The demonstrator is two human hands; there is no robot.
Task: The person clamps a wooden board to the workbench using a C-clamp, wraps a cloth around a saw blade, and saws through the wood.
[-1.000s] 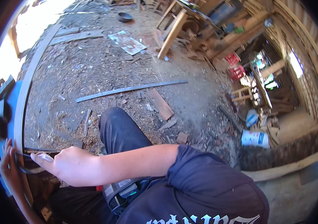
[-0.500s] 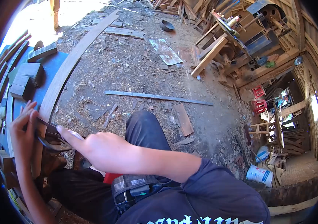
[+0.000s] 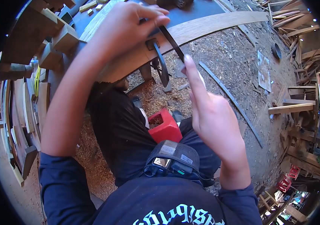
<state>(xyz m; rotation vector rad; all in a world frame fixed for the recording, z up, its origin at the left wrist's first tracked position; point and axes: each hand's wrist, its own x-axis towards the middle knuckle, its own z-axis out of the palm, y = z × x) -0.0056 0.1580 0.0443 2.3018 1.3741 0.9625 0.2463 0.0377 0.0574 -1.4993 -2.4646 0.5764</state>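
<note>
A thin dark metal bar (image 3: 173, 43) slants between my two hands. My left hand (image 3: 139, 18) pinches its upper end above the bench. My right hand (image 3: 210, 114) is closed round the lower end, its index finger stretched along the bar. Just left of the bar, a metal clamp (image 3: 160, 62) is fixed on the edge of a long wooden board (image 3: 201, 29). What the right fingers cover of the bar is hidden.
A red plastic container (image 3: 165, 129) stands between my legs. Wood blocks (image 3: 65, 38) and upright boards (image 3: 27, 108) are at the left. A long strip (image 3: 231, 99) lies on the chip-covered floor, and a wooden stand (image 3: 291, 108) is at the right.
The view has swung left toward the bench, so both hands now appear nearer the centre. The clamp and red container show more fully. Both hands still hold the bar.
</note>
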